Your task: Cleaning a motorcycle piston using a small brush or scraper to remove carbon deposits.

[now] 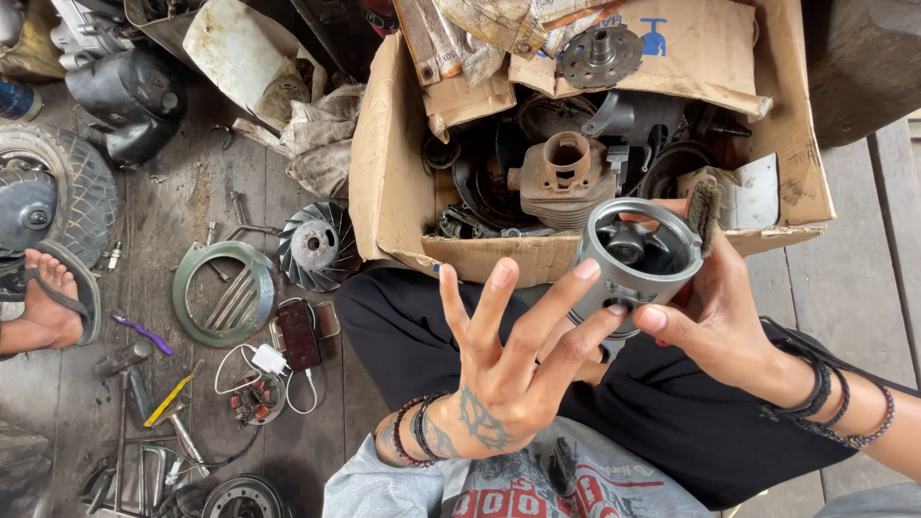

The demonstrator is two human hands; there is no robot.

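**Piston pinched between two hands above the parts box**

Held up just in front of the near wall of the cardboard box (389, 182): a grey metal piston (638, 261), hollow end turned toward the camera, dark inside. Gripped from the right by the right hand (715, 317), thumb pressed on the skirt near the lower edge, other fingers wrapped round the far side. Tucked in that same hand, against the piston's upper right rim, a small wire brush (705, 213) with bristles poking upward. Splayed wide below and left of the piston, the left hand (504, 369), palm facing the body, not closed round anything; only the tips of two fingers laid on the piston, one at the left of the rim and one lower on the skirt. So: piston lodged in the right-hand grasp, steadied at its left side by left fingertips.

Inside the box, just behind the piston, a rusty finned cylinder (566, 177) among dark engine parts. Left of the box, on the wooden floor, a finned metal fan wheel (315, 247), then a round green grille cover (223, 293). Farther left of the box, a tyre (82, 182) and another person's sandalled foot (43, 302). Beneath the piston, dark shorts over the lap.
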